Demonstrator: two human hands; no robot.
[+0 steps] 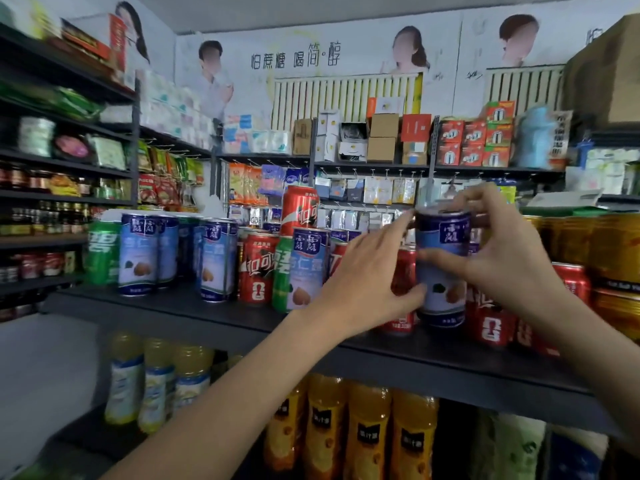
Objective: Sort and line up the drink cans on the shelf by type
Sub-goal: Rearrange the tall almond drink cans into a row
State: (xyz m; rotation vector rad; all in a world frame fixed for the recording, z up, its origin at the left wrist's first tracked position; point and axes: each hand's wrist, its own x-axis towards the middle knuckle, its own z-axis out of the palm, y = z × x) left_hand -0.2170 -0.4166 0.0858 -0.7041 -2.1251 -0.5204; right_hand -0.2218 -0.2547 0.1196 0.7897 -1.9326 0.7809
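Observation:
A blue almond-drink can [441, 271] is held just above the dark shelf [194, 313]. My right hand [502, 251] grips it from the right, thumb across its front and fingers over its top. My left hand [367, 278] reaches in from the left, its thumb and fingertips touching the can's side. Red cola cans [258, 268] and green soda cans [102, 252] stand mixed with other blue cans [138, 252] along the shelf. One red can [299, 209] sits on top of others.
Gold tins [602, 247] are stacked at the shelf's right end. Juice bottles [367, 431] fill the shelf below. Hanging packets and boxes crowd the back wall, and jars line the left rack [45, 202].

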